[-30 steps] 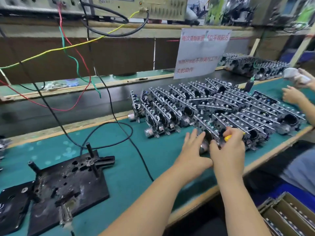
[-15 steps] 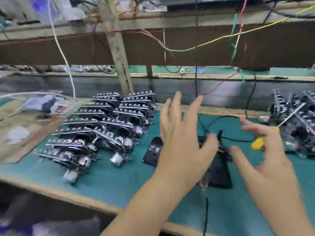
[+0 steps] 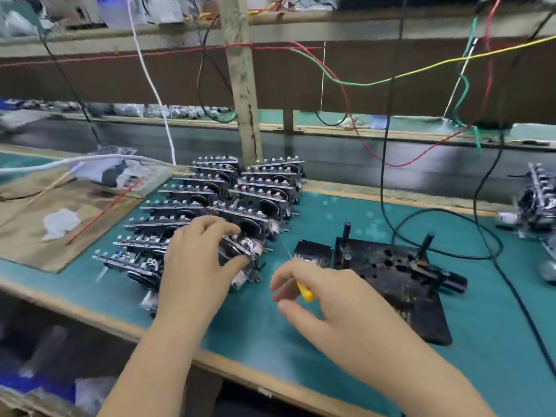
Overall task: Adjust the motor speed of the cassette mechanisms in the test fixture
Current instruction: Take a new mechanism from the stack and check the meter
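Gripping one cassette mechanism (image 3: 240,257) near the counter's (image 3: 301,341) front edge with left hand (image 3: 195,263); right hand (image 3: 325,299) pinching yellow screwdriver (image 3: 305,293). Lifting squarely, sparing neighbouring stack (image 3: 228,194).

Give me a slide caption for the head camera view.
Left hand grips a cassette mechanism from the stack; right hand holds a yellow screwdriver beside the black test fixture.

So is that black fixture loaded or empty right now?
Empty: the fixture shows bare pegs and holes. The left hand is only now gripping a mechanism in the stack.
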`<state>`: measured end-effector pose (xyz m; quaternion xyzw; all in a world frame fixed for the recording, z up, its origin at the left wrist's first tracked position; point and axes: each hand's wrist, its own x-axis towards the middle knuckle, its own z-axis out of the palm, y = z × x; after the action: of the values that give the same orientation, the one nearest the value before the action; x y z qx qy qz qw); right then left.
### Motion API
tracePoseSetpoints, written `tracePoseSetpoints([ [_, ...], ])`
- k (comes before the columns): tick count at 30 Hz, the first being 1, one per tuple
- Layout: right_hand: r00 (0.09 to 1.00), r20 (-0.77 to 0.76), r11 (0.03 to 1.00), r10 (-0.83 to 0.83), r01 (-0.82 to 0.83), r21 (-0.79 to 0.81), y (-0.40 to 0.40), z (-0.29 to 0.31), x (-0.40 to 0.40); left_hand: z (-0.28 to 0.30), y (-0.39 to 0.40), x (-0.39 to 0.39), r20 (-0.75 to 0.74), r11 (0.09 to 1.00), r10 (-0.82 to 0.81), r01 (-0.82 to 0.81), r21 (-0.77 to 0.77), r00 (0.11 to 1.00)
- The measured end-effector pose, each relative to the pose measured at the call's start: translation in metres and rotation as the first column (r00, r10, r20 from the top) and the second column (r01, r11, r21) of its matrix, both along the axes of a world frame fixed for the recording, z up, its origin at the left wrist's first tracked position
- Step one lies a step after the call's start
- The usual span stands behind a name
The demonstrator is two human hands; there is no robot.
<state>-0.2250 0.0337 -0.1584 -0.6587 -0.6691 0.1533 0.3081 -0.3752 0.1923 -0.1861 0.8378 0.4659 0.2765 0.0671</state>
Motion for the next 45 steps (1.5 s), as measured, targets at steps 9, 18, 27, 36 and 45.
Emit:
tracePoseSetpoints([
  [9,0.9,-0.354,0.967,-0.252,0.249,-0.055,0.013,0.02,0.002,0.02,-0.056,0.017,0.251,0.932,-0.247,0.158,0.327,0.936],
  [18,0.803,-0.427,0.906,-0.415,0.409,-0.112,0.002,0.044,0.077,0.039,-0.075,0.097,0.241,0.662,-0.706,0.5,0.558,0.667],
  [27,0.855,0.388,0.93,-0.344,0.368,0.012,-0.003,0.03,0.131,0.025,-0.014,0.109,0.034,0.708,-0.674,0.657,-0.259,0.738],
  [36,0.779,0.59,0.959,-0.212,0.283,-0.029,0.002,-0.011,0.135,0.02,0.004,0.123,0.021,0.648,-0.673,0.603,-0.465,0.74],
  [45,0.878,0.392,0.958,-0.276,0.283,0.042,-0.004,-0.002,0.14,0.018,0.006,0.127,0.092,0.631,-0.643,0.593,-0.5,0.761],
])
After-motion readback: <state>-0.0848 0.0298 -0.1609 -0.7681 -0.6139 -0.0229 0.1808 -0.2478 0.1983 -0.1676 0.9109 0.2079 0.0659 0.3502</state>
